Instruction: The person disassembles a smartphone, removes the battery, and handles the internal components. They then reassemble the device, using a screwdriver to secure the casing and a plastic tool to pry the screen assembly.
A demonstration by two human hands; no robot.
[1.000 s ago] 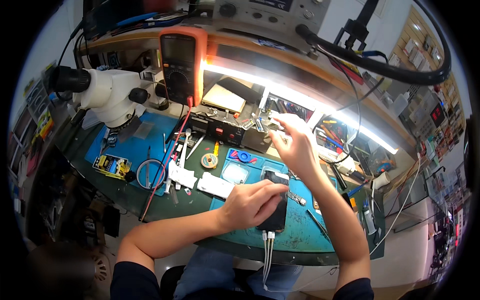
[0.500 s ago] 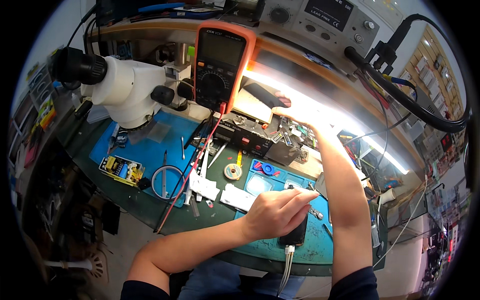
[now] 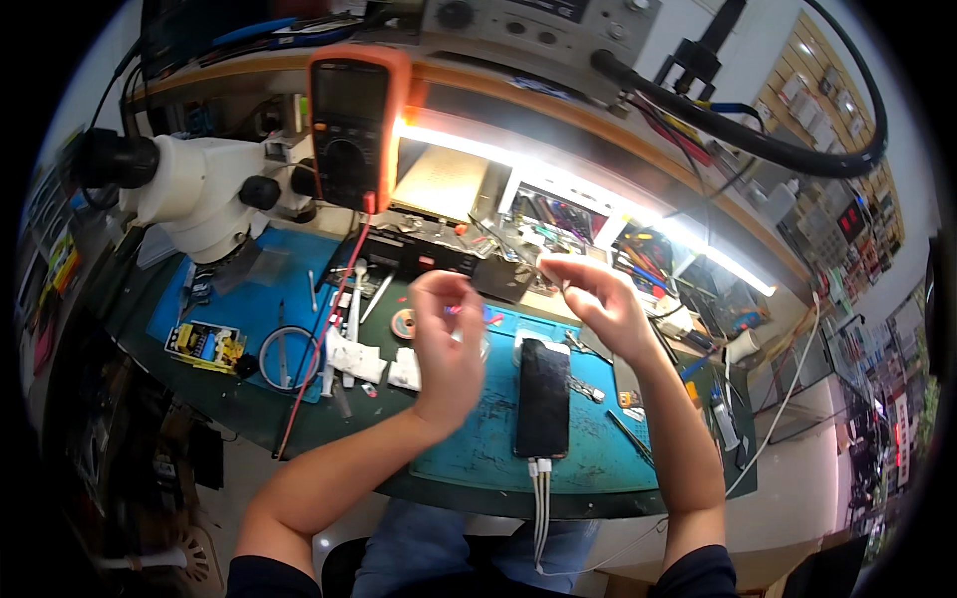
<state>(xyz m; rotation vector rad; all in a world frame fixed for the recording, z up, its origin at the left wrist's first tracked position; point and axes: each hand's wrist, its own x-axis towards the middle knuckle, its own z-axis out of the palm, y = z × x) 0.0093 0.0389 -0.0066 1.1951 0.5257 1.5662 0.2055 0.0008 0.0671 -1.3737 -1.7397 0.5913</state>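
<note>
My left hand [image 3: 446,344] is raised over the mat's left part, fingers curled and blurred; whether anything is in them is unclear. My right hand [image 3: 598,304] is raised right of it, fingers bent round something I cannot make out. Between and below them, a black phone [image 3: 541,399] lies on a teal mat [image 3: 469,468], white cables [image 3: 540,498] running from its lower end. Metal pieces [image 3: 588,389] and a thin tool [image 3: 628,439] lie to its right. Behind my hands is a black powered unit [image 3: 419,259] piled with small parts.
A microscope [image 3: 189,189] stands left over a blue mat [image 3: 179,309] with a circuit board [image 3: 204,346]. An orange multimeter [image 3: 357,130] with red lead hangs centre back. A station [image 3: 538,35] with thick cable sits on the shelf. Tools and white packets [image 3: 354,354] crowd the bench.
My left hand has risen off the phone with fingers turning upward. My right hand has drawn back from the tan box; the dark slab it touched there is no longer seen on it.
</note>
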